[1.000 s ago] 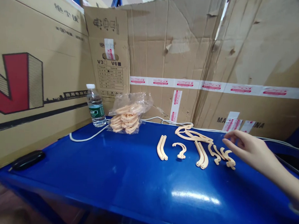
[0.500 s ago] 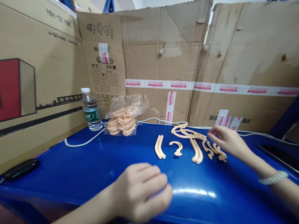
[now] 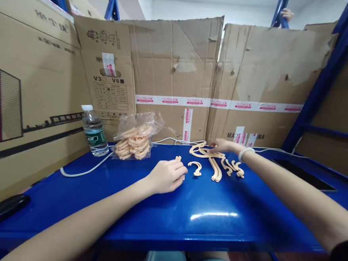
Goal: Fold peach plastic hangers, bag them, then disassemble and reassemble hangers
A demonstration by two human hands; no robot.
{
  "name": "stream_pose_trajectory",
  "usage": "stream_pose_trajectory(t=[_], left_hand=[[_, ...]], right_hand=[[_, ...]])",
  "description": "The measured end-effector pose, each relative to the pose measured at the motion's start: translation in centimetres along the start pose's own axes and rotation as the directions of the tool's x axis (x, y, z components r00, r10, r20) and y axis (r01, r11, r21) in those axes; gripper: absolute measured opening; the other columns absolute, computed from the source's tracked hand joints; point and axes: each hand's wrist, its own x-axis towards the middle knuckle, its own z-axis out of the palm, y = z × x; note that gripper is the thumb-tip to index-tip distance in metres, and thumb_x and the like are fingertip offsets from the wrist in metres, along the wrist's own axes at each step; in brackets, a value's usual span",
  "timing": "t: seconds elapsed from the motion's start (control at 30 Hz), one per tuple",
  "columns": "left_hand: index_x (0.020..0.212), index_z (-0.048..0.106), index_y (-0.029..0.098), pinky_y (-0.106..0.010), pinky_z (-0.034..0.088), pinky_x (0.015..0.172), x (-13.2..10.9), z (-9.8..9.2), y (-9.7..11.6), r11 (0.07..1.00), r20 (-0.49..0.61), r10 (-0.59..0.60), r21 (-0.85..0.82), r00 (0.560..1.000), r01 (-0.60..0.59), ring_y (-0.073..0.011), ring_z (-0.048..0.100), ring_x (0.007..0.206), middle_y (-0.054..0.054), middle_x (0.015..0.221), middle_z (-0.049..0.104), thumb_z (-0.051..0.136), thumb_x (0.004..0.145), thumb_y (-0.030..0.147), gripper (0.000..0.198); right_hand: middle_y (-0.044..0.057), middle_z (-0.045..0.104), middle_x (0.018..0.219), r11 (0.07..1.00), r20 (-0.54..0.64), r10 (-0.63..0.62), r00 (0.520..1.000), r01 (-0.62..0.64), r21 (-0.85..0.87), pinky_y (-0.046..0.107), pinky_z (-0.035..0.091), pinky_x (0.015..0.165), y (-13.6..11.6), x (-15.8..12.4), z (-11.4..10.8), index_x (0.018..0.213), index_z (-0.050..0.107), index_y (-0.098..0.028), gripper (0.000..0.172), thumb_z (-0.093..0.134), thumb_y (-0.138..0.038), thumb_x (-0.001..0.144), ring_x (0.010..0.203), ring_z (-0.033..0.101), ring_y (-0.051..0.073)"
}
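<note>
My left hand (image 3: pixel 167 177) is closed over a pair of slim, curved, pale wood-coloured strips (image 3: pixel 178 158); only their ends show past the fingers. Just right of it lies a hook-shaped piece (image 3: pixel 195 168). My right hand (image 3: pixel 223 145), fingers extended and slightly apart, reaches down to a larger curved loop-shaped piece (image 3: pixel 196 151) at the back; its fingertips seem to touch it. Below that hand rests another pair of curved strips (image 3: pixel 215 171). Several small wavy pieces (image 3: pixel 234 166) lie to their right.
A clear plastic bag (image 3: pixel 134 137) of similar pieces stands back left, beside a water bottle (image 3: pixel 95 131). A white cable (image 3: pixel 81 175) runs along the back. A black object (image 3: pixel 4 209) lies front left, a dark flat device (image 3: pixel 303 175) right. Cardboard (image 3: pixel 171 78) walls the blue table (image 3: pixel 120 218). Another person's hand (image 3: pixel 287 14) holds a post.
My left hand has moved forward onto the left pair of strips. My right hand has shifted left and lowered to the loop-shaped piece. The view has tilted and turned slightly right.
</note>
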Motion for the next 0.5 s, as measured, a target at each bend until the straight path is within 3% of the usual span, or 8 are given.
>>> stream_pose_trajectory(t=[0.13, 0.27, 0.37, 0.5], left_hand=[[0.089, 0.062, 0.017, -0.030, 0.048, 0.066, 0.1, 0.4, 0.8, 0.999, -0.029, 0.036, 0.002, 0.999, -0.036, -0.0206, 0.063, 0.077, -0.006, 0.082, 0.067, 0.043, 0.091, 0.018, 0.019], [0.086, 0.062, 0.017, -0.028, 0.046, 0.063, 0.3, 0.6, 1.5, 0.997, -0.033, 0.078, 0.004, 0.996, -0.078, -0.0187, 0.062, 0.074, -0.005, 0.080, 0.066, 0.045, 0.091, 0.019, 0.018], [0.085, 0.063, 0.017, -0.028, 0.044, 0.059, 0.1, 0.6, 1.7, 0.995, -0.021, 0.102, -0.001, 0.995, -0.103, -0.0187, 0.061, 0.073, -0.004, 0.079, 0.066, 0.045, 0.090, 0.020, 0.019], [0.084, 0.063, 0.017, -0.029, 0.045, 0.063, 0.1, 0.6, 1.7, 0.994, -0.014, 0.111, -0.022, 0.994, -0.111, -0.0186, 0.060, 0.074, -0.004, 0.079, 0.066, 0.043, 0.091, 0.019, 0.022]], right_hand=[[0.019, 0.052, 0.140, 0.992, 0.025, -0.120, 0.993, 0.120, -0.027, 0.039, 0.040, 0.104, -1.6, 1.8, 0.4, 0.141, 0.045, -0.012, 0.077, 0.070, -0.042, 0.074, 0.126, 0.050, 0.032], [0.013, 0.046, 0.147, 0.976, 0.202, -0.196, 0.960, 0.211, -0.057, 0.037, 0.039, 0.106, -3.3, 3.8, -0.1, 0.143, 0.045, -0.019, 0.097, 0.083, -0.043, 0.057, 0.132, 0.046, 0.033], [0.014, 0.048, 0.145, 0.974, 0.271, -0.170, 0.948, 0.204, -0.101, 0.043, 0.042, 0.102, -4.1, 5.0, -0.4, 0.141, 0.049, -0.021, 0.103, 0.087, -0.042, 0.048, 0.130, 0.046, 0.038], [0.013, 0.057, 0.135, 0.972, 0.281, -0.128, 0.951, 0.176, -0.155, 0.041, 0.047, 0.092, -4.6, 5.7, -0.1, 0.133, 0.057, -0.021, 0.093, 0.088, -0.039, 0.047, 0.121, 0.054, 0.038]])
